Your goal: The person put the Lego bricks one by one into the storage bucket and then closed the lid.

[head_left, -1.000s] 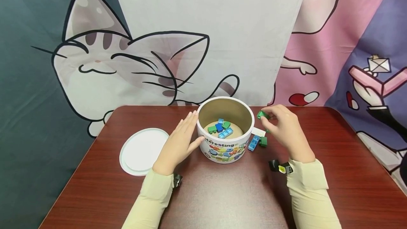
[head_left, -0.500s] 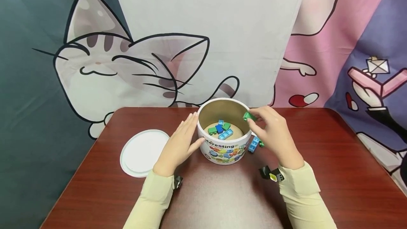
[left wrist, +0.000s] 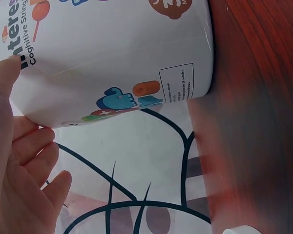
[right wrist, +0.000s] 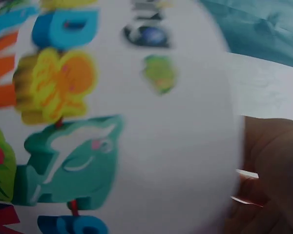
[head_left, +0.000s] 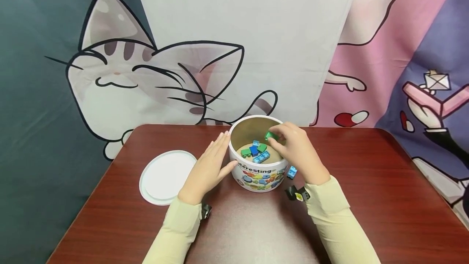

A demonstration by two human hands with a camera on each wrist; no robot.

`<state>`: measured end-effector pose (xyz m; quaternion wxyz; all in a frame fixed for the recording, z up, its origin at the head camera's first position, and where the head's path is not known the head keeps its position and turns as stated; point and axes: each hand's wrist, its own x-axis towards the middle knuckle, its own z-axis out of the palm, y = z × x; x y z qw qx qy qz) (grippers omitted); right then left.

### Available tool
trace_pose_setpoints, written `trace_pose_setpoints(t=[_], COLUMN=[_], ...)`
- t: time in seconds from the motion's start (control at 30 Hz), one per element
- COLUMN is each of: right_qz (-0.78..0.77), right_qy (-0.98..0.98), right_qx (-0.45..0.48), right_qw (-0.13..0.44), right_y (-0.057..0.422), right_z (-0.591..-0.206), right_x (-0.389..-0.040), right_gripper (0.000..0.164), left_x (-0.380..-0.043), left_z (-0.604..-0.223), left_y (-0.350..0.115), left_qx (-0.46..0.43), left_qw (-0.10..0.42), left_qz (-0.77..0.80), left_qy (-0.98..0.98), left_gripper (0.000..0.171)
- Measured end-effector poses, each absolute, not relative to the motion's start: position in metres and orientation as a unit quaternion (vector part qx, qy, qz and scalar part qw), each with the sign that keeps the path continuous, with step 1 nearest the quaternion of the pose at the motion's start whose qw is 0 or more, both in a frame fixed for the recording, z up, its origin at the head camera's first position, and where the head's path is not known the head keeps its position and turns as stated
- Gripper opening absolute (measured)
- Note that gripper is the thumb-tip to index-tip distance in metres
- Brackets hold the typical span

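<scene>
A round white tub [head_left: 259,178] with colourful printing stands upright near the table's far edge. Inside it lie several blue and green toy building bricks [head_left: 261,157]. My left hand [head_left: 205,169] rests on the tub's left side, fingers straight; the left wrist view shows its thumb and fingers [left wrist: 39,151] at the wall. Over the tub's right rim, my right hand [head_left: 294,148] pinches a green toy building brick [head_left: 271,135] above the opening. In the right wrist view the tub's printed wall [right wrist: 176,146] fills most of the picture, and the right hand [right wrist: 276,170] is dark at its edge.
A round white lid [head_left: 166,177] lies flat on the brown table [head_left: 121,215], left of the tub. One blue brick [head_left: 292,172] shows on the table beside the tub's right side, partly behind the right hand. A cartoon-printed cloth [head_left: 234,80] hangs behind the table.
My right hand has carried the green brick leftward, from beside the tub to over its opening. It now covers most of the pieces right of the tub. The left hand stays at the tub.
</scene>
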<state>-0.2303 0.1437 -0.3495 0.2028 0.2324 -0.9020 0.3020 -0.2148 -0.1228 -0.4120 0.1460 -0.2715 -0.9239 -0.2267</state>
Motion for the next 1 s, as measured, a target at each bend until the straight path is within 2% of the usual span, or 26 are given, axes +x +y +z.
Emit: trace_pose_setpoints(t=[0.4, 0.63, 0.8, 1.0], right_qz=[0.205, 0.218, 0.282, 0.350], right_qy=[-0.955, -0.957, -0.932, -0.881], right_qx=[0.179, 0.158, 0.164, 0.151], right_qw=[0.117, 0.108, 0.158, 0.280], right_y=[0.130, 0.128, 0.136, 0.157], right_z=[-0.356, -0.350, -0.347, -0.351], right_x=[-0.259, -0.259, -0.252, -0.240], right_gripper=[0.012, 0.022, 0.020, 0.013], left_x=[-0.211, -0.212, -0.212, -0.214], left_z=[-0.414, -0.413, -0.412, -0.410], left_y=[-0.122, -0.123, -0.124, -0.123], left_qx=[-0.270, -0.268, -0.268, -0.269], left_qw=[0.141, 0.138, 0.137, 0.134], left_qz=[-0.234, -0.236, -0.238, -0.237], left_qy=[-0.923, -0.924, -0.924, -0.924], left_gripper=[0.077, 0.077, 0.077, 0.078])
